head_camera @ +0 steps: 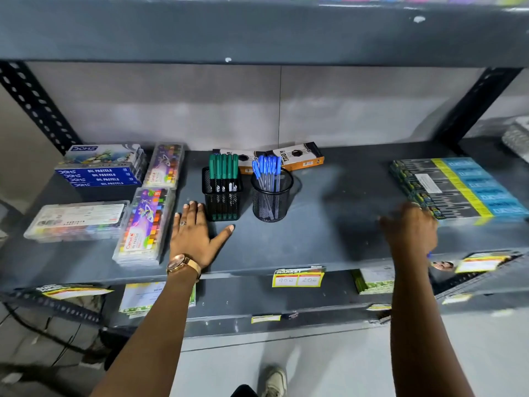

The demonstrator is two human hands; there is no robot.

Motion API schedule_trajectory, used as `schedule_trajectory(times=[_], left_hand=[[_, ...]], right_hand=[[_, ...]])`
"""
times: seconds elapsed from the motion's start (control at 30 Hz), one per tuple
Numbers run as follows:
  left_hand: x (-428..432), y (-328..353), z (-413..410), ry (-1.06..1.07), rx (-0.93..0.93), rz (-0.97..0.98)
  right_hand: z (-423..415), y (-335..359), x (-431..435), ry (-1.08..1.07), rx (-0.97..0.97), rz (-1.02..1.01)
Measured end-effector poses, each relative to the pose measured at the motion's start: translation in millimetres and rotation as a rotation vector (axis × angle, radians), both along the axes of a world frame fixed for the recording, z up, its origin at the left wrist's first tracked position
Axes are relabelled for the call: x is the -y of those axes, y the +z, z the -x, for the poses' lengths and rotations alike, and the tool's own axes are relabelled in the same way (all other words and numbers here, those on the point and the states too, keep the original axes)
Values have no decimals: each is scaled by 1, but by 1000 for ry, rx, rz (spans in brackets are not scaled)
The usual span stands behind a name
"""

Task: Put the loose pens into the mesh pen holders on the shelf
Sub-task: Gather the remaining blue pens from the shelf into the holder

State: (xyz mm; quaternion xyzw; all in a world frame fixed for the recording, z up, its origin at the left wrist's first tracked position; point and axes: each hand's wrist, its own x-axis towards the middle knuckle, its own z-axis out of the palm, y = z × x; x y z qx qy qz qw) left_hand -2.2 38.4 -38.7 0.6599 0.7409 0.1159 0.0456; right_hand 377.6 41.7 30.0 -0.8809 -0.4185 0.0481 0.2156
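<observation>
Pens stand in both mesh holders at the middle of the grey shelf (329, 230). Green-capped pens (223, 167) fill the square holder (222, 200), upright and packed in a row. Just to its right, apart from it, the round holder (271, 197) carries blue-capped pens (266, 165) that lean a little to the left. No loose pens show on the bare shelf around them.

Left hand (194, 234) lies flat on the shelf, fingers spread and thumb angled out toward the right, holding nothing. Its fingertips sit just beside the square holder's lower left corner; whether they touch it cannot be told. A watch (183, 265) is on that wrist and a ring on one finger.

Right hand (410, 229) is blurred, back toward the camera, at the near left corner of a stack of pencil packs (458, 190) on the shelf's right side. Whether its fingers are spread or closed on anything cannot be told.

Left of the left hand lie clear pastel cases (147, 224), with blue pastel boxes (103, 173) stacked behind them. A black-and-orange box (297, 157) lies behind the holders.
</observation>
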Motion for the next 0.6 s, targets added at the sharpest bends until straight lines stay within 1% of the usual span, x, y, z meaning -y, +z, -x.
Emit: schedule_trajectory(times=[0.13, 0.33, 0.47, 0.6], left_hand=[[0, 0, 1, 1, 15, -4], [0, 0, 2, -6, 18, 15], [0, 2, 1, -10, 13, 23], [1, 3, 2, -16, 21, 29]], right_hand=[[-27, -10, 25, -134, 11, 5], [-44, -26, 39, -144, -80, 41], [-34, -26, 37, -79, -80, 68], [-8, -10, 25, 119, -148, 124]])
